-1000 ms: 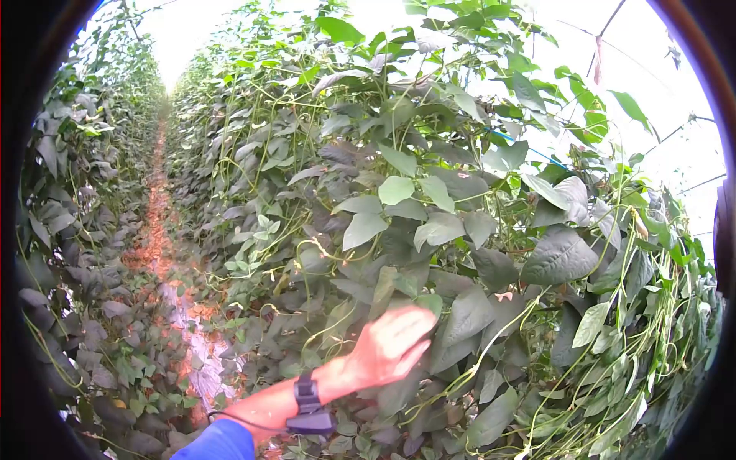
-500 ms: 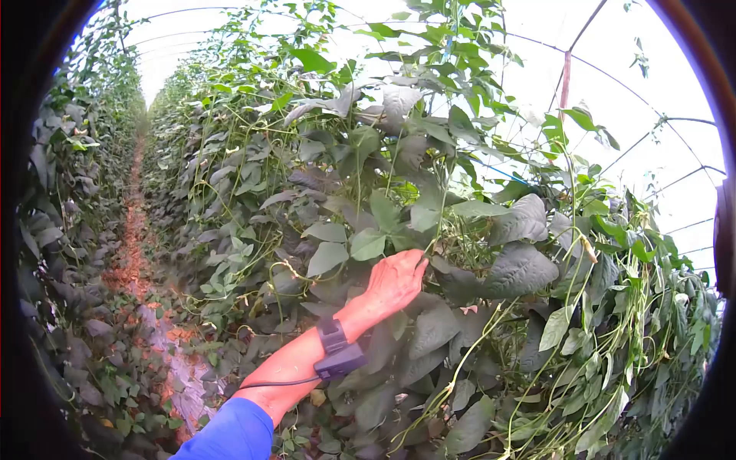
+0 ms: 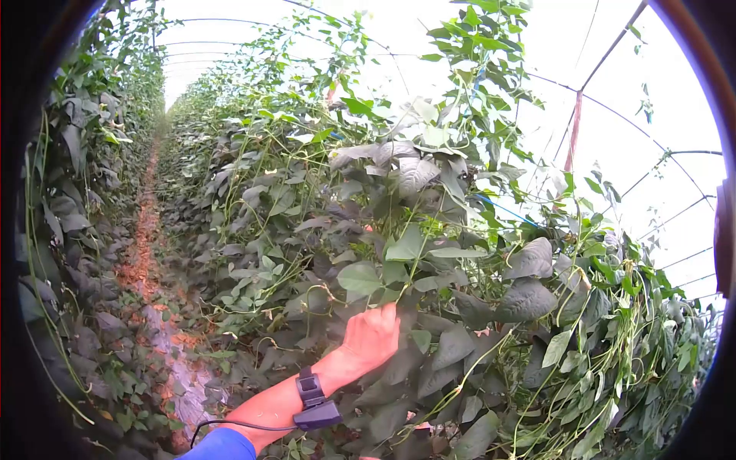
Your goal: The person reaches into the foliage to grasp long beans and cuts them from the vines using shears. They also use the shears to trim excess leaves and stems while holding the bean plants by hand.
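Blue sleeve [image 3: 222, 446], one, head view, lower left; bare forearm [image 3: 276, 404] beyond it, wearing a black strapped wrist device [image 3: 316, 414] with a thin cable [image 3: 230, 422].

Left hand [image 3: 370, 336]: raised at the centre of the bean foliage, fingers drawn together, apparently pinching a thin green stem [image 3: 412, 274]. Stem: rising from the fingertips, slanting up and right; a broad leaf [image 3: 359, 277] sits just above the knuckles. Right hand: not made out, its state cannot be told.

Surroundings: blue cord [image 3: 506, 211], upper right of the stem; reddish post [image 3: 573, 134] under arched frame bars; reddish soil path [image 3: 140, 253] at left.

Risks, as judged — a hard sideways pull could snap the stem or tear neighbouring leaves, since the growth is tangled; the cable, hanging in a loose loop, could snag on a vine.
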A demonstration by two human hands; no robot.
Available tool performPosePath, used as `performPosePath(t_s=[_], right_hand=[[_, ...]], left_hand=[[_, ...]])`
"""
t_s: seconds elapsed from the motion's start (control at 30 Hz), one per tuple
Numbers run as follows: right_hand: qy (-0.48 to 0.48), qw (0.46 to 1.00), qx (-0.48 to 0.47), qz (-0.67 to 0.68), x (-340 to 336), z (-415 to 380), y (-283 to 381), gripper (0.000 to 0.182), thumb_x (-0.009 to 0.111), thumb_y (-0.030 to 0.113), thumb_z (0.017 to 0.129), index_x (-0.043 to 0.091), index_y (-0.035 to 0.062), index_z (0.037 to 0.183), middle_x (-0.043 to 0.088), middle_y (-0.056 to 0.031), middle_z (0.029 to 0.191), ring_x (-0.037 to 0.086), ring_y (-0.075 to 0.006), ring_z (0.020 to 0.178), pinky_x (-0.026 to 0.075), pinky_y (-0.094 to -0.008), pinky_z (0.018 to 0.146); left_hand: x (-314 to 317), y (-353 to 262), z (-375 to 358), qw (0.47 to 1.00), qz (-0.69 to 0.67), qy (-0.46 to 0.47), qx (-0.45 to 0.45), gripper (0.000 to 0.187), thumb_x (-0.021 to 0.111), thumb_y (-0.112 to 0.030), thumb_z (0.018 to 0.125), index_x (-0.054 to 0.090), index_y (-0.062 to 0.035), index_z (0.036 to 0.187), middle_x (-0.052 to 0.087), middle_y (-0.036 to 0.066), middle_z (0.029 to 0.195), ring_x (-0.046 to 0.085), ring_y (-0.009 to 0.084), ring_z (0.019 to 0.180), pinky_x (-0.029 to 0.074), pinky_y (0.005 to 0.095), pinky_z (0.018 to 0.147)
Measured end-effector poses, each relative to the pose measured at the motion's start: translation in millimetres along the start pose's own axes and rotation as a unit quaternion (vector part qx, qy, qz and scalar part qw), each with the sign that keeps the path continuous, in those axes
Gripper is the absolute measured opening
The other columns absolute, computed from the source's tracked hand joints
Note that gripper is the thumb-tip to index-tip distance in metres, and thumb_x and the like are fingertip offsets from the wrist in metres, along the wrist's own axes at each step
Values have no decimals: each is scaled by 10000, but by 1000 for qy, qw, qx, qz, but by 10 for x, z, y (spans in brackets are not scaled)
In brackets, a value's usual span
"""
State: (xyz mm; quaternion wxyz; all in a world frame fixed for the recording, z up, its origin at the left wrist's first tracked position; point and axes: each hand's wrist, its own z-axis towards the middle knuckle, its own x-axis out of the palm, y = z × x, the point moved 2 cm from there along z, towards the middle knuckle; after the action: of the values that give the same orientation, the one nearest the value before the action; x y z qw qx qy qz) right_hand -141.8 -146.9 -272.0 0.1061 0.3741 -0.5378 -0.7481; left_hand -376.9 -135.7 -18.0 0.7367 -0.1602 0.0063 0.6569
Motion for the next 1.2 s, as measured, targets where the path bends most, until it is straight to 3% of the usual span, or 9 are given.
performPosePath(t_s=[0.07, 0.43, 0.47, 0.53, 0.6, 0.63, 0.73, 0.97, 1.2], right_hand=[[-5, 994, -61, 93, -98, 134, 472, 450, 759, 105, 738, 575, -13, 1132, 639, -54, 860, 586, -108, 797, 505, -273, 716], [-37, 964, -184, 190, -425, 795, 1402, 450, 689, 58, 791, 512, -39, 1194, 633, -79, 936, 606, -155, 789, 498, -274, 705], [-60, 963, -188, 183, -441, 814, 1518, 364, 654, 107, 817, 548, -23, 1140, 647, -123, 909, 619, -227, 757, 493, -323, 688], [-49, 924, -287, 249, -451, 1025, 1599, 328, 658, 89, 818, 519, -51, 1080, 596, -119, 797, 600, -175, 654, 487, -289, 566], [-18, 910, -302, 282, -584, 1200, 1637, 528, 680, -1, 770, 458, -49, 1246, 624, -189, 959, 650, -233, 808, 534, -325, 664], [-29, 915, -297, 271, -624, 1222, 1771, 513, 683, -23, 775, 474, -36, 1244, 615, -165, 988, 638, -203, 851, 526, -318, 760], [-105, 910, -337, 217, -702, 1503, 2094, 465, 660, 67, 817, 458, -30, 1224, 610, -139, 971, 643, -209, 824, 510, -277, 670], [-209, 920, -238, 231, -879, 2355, 2372, 430, 625, 160, 875, 434, -26, 1213, 608, -107, 970, 614, -163, 857, 490, -263, 653], [-99, 900, -233, 355, -622, 2584, 2497, 262, 625, 155, 865, 476, -4, 1010, 591, -120, 821, 624, -210, 695, 497, -304, 586]], left_hand=[[-68, 18, -2, 1000, -15, -3, -7, 217, 629, -99, 745, 507, 15, 884, 556, 181, 667, 591, 353, 605, 481, 410, 516], [115, 304, -333, 999, -13, 14, 30, 215, 650, -145, 744, 528, -24, 875, 552, 143, 658, 582, 316, 608, 486, 405, 527], [128, 328, -348, 999, -28, 9, 28, 204, 649, -144, 746, 528, -32, 867, 553, 141, 661, 581, 315, 611, 485, 408, 529], [155, 356, -359, 999, -41, 16, 32, 189, 646, -141, 747, 529, -41, 856, 555, 137, 667, 578, 317, 614, 485, 409, 530], [207, 382, -387, 998, -54, 24, 35, 173, 643, -138, 749, 530, -49, 846, 557, 133, 673, 576, 318, 617, 485, 410, 530], [233, 394, -398, 996, -69, 3, 56, 168, 645, -133, 752, 529, -49, 840, 549, 124, 650, 570, 308, 594, 476, 399, 518], [306, 417, -476, 989, -140, 12, 39, 163, 650, -125, 761, 526, -44, 829, 529, 108, 605, 556, 287, 542, 455, 377, 490], [361, 514, -820, 978, -205, 24, -32, 164, 649, -139, 792, 520, -39, 814, 494, 101, 536, 543, 272, 486, 432, 363, 461], [361, 352, -1045, 976, -193, 46, -92, 171, 641, -172, 808, 525, -54, 850, 564, 114, 577, 597, 320, 545, 475, 392, 483]])
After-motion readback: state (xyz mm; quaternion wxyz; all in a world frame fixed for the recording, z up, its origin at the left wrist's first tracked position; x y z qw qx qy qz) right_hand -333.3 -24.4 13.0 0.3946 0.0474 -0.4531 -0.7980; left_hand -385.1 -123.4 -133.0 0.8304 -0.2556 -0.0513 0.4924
